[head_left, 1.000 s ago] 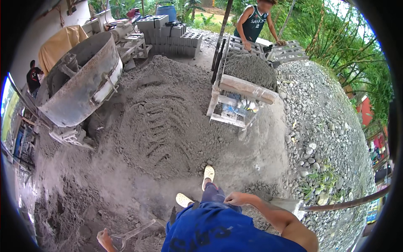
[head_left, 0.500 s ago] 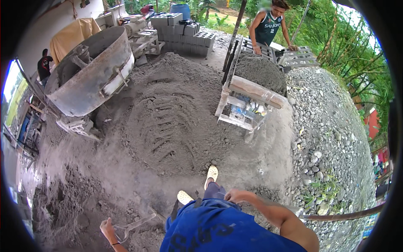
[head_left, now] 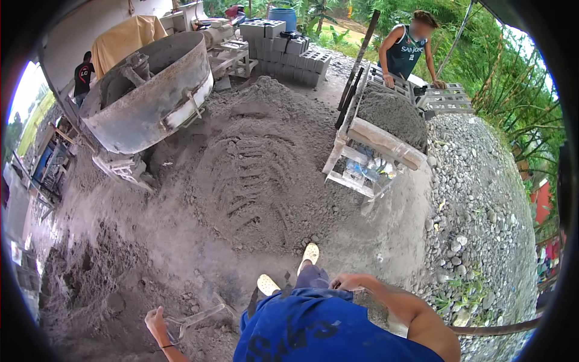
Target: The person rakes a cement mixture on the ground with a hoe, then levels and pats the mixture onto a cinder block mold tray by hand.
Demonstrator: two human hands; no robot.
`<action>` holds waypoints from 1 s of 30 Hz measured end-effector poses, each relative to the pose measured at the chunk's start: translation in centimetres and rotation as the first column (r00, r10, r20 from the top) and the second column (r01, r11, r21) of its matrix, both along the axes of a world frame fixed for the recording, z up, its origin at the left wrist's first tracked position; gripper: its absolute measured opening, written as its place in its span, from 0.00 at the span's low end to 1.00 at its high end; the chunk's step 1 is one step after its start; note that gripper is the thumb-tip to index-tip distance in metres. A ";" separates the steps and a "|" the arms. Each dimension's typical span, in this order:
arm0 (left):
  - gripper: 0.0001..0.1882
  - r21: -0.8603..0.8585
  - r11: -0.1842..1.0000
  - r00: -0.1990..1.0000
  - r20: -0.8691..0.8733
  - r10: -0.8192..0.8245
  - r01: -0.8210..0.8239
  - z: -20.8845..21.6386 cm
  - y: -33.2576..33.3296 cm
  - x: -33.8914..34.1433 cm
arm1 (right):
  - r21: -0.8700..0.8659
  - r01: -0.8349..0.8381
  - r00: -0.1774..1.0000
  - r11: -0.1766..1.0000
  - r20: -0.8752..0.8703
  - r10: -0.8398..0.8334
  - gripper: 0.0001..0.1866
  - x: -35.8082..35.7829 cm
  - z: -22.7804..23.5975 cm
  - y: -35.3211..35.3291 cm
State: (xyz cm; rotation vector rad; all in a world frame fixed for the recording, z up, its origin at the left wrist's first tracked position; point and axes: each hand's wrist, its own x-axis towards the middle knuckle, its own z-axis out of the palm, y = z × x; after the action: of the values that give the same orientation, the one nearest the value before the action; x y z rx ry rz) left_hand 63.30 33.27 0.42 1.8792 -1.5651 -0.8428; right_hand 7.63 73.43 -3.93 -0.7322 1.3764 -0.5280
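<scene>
My left hand (head_left: 155,321) is low at the left, its fingers curled at the end of a dusty grey D-shaped shovel handle (head_left: 202,315). The handle runs right toward my body, and no blade shows. Close against my waist, by the hem of my blue shirt (head_left: 301,329), is my right hand (head_left: 348,282). Its fingers are bent inward, and whatever they hold is hidden. In front of my pale clogs (head_left: 310,253) spreads a grey heap of sand-like mix (head_left: 259,157), marked with curved furrows.
A round metal mixer pan (head_left: 151,96) stands at the far left. A wooden-framed bench (head_left: 386,142) carries more grey mix at the right; a co-worker (head_left: 405,51) leans over its far end. Hollow blocks (head_left: 277,54) are stacked behind. Gravel (head_left: 476,205) covers the right side.
The view has turned slightly left, so the mixer, heap and bench sit farther right. My left hand has risen a little beside the shovel handle. My right hand stays at my waist.
</scene>
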 end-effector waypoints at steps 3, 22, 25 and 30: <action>0.15 0.066 0.998 0.999 -0.022 0.024 -0.023 -0.2 -0.5 0.3 | 0.081 0.004 0.999 0.997 -0.040 -0.001 0.17 0.6 1.6 -0.6; 0.15 0.117 0.993 0.998 -0.066 0.014 -0.006 -0.5 -2.5 0.3 | -0.017 0.080 0.865 0.997 -0.496 -0.078 0.17 5.1 1.2 -1.8; 0.15 0.138 0.990 0.992 -0.127 0.014 0.004 0.0 -3.0 -0.3 | -0.041 0.100 0.941 0.994 -0.322 -0.108 0.16 4.4 2.1 -1.2; 0.16 0.024 1.000 0.999 -0.048 -0.005 0.006 -3.5 -4.5 2.1 | 0.081 0.068 0.991 0.994 -0.120 -0.058 0.16 2.6 3.5 -1.1</action>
State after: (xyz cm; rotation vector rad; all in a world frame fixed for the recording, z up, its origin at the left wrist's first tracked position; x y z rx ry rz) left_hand 65.42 28.81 -3.12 1.8584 -1.5383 -0.9073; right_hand 10.25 72.32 -0.39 -0.6610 1.5263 -0.4796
